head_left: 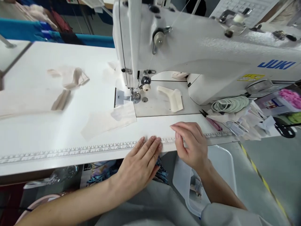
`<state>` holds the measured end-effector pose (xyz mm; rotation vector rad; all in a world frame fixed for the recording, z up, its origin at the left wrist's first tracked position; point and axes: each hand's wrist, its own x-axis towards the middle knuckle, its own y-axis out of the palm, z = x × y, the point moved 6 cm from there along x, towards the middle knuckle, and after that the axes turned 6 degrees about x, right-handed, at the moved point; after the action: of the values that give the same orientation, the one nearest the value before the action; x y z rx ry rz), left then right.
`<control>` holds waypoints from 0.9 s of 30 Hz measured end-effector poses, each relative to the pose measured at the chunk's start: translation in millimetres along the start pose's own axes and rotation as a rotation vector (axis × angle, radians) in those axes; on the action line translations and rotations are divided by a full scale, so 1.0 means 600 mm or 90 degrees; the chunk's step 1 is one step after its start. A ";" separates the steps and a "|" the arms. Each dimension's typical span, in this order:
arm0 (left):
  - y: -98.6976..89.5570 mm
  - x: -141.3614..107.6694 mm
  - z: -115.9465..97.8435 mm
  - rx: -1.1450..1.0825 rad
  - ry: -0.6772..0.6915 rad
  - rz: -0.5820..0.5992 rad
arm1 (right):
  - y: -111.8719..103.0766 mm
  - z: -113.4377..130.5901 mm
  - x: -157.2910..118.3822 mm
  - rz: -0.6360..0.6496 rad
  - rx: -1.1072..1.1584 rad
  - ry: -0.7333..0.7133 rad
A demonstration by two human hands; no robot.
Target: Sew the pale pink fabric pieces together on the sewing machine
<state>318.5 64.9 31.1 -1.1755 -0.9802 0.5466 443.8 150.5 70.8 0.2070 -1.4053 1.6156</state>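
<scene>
My left hand (141,161) lies flat at the table's front edge, its fingertips over the printed ruler strip (101,148). To its right my right hand (191,144) is raised a little, thumb and fingers curled near each other; whatever they may hold is too small to make out. A pale fabric piece (110,121) lies on the table in front of the presser foot (134,95). Another cream piece (173,99) rests on the metal bed under the arm of the sewing machine (211,47).
Crumpled beige fabric (72,77) lies on the left. Pink-handled snips (214,123), a coil of pale green cord (230,104) and scraps (249,125) are at the right. Below the edge stands a clear plastic bin (223,160).
</scene>
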 end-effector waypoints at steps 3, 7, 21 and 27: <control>0.005 0.000 0.014 0.016 -0.024 0.001 | -0.003 -0.007 -0.014 -0.019 -0.028 0.018; 0.000 0.000 0.027 0.019 -0.058 0.016 | 0.004 -0.006 -0.020 0.011 -0.013 0.037; 0.000 -0.012 0.012 -0.016 -0.015 0.014 | 0.042 -0.011 -0.039 0.228 -0.087 0.084; -0.008 -0.007 0.008 -0.018 -0.024 0.009 | 0.042 -0.012 -0.040 0.202 -0.067 0.078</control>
<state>311.8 62.2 34.5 -1.2019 -1.0149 0.5700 441.5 146.8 35.8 -0.1839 -1.4770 1.7691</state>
